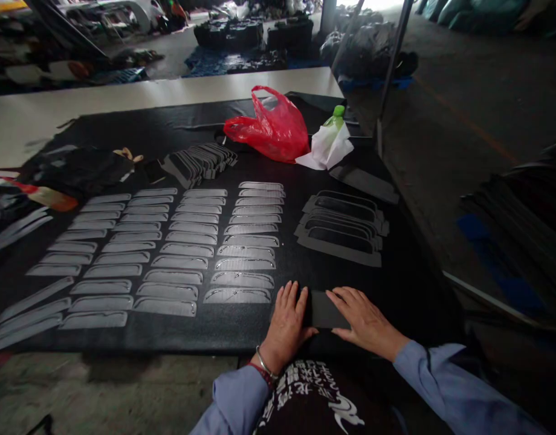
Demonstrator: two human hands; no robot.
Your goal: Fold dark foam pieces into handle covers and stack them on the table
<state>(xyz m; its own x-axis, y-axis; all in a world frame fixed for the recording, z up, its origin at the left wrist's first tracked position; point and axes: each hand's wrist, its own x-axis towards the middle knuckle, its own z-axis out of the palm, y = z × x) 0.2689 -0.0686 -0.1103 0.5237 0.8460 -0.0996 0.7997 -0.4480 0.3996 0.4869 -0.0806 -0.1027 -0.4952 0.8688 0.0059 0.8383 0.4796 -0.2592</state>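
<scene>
A dark grey flat piece lies on the black-covered table near its front edge. My left hand rests palm down at the piece's left end, fingers stretched out and thumb apart. At the right end lies my right hand, its fingers extended and its thumb spread toward the piece. Neither hand is closed round it. Left of my hands, curved grey strips with shiny lines along their edges lie in columns. Beyond my right hand is an overlapping stack of grey frame-shaped pieces.
A red plastic bag and a green-capped bottle with white paper stand farther back. A fanned stack of grey pieces lies to their left. At the far left is a yellowish bottle. A metal post rises by the table's right edge.
</scene>
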